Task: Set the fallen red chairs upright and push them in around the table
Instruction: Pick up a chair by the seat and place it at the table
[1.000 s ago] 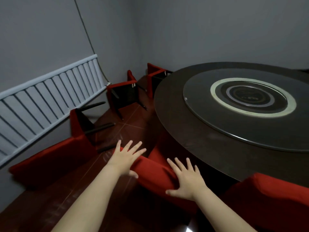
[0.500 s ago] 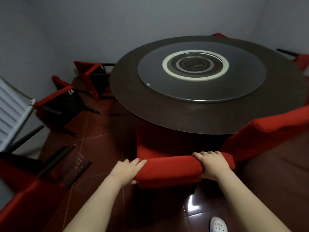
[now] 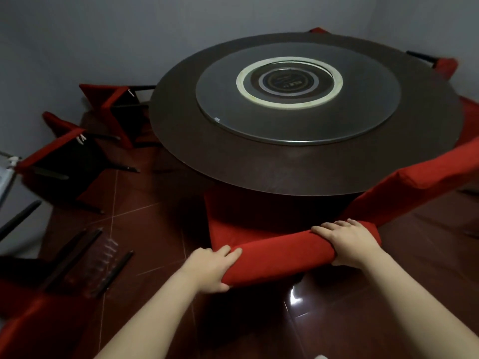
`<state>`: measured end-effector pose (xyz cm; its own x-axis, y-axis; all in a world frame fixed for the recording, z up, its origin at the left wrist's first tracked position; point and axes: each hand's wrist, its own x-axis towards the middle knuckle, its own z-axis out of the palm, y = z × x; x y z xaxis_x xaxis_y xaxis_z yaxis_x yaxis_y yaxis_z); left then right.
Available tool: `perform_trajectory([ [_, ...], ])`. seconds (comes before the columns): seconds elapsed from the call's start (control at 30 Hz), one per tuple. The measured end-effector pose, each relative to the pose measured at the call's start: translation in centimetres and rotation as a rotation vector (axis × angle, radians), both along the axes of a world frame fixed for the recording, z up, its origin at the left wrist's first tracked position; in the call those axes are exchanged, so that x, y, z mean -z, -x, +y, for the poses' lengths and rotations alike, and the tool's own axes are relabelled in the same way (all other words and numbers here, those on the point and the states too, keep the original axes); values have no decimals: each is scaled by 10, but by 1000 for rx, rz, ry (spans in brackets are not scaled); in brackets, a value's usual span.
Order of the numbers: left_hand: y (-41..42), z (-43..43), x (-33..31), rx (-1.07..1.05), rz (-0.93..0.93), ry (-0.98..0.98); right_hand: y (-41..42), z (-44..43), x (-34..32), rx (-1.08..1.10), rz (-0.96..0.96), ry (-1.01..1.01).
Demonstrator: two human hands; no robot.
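Note:
An upright red chair (image 3: pixel 280 257) stands right in front of me, its seat partly under the round dark table (image 3: pixel 259 161). My left hand (image 3: pixel 210 268) grips the left end of its backrest and my right hand (image 3: pixel 347 242) grips the right end. Another upright red chair (image 3: pixel 414 182) stands to the right at the table's edge. Three red chairs lie tipped over on the left: one at the lower left (image 3: pixel 39 307) with black legs up, one further back (image 3: pixel 59 156), and one near the wall (image 3: pixel 116 110).
A glass turntable (image 3: pixel 298 120) covers the table's middle. More red chairs show behind the table at the far right (image 3: pixel 443 66). The floor is dark red tile. A grey wall runs close behind the fallen chairs. A white slatted panel (image 3: pixel 6 174) leans at the left edge.
Both hands went from resting flat on the chair's backrest to gripping its ends. My view swung right, and the chair now stands square to the table.

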<state>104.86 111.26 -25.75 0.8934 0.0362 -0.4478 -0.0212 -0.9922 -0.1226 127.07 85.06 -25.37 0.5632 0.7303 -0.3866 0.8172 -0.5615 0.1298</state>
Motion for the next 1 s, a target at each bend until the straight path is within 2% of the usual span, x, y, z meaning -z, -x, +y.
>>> perform_trajectory([
  [0.17,-29,-41,6,-34,-77,93,-44,-18,-11,26,-34,111],
  [0.33,-40,-44,10,-22,-72,84,-60,-24,-2,-6,-20,131],
  [0.5,-40,-48,5,-43,-35,53,-56,-24,4,87,-43,109],
  [0.67,-31,-56,2,-184,9,55,-17,-26,5,216,-92,-14],
  [0.73,-28,-60,-2,-269,3,133,6,-30,0,227,-5,-143],
  [0.8,-25,-67,-8,-342,-101,315,27,-34,-4,271,131,-375],
  [0.93,-40,-92,-39,-399,-387,743,60,-34,-29,593,429,-1116],
  [1.0,-53,-113,-63,-436,-503,977,71,-39,-54,775,555,-1374],
])
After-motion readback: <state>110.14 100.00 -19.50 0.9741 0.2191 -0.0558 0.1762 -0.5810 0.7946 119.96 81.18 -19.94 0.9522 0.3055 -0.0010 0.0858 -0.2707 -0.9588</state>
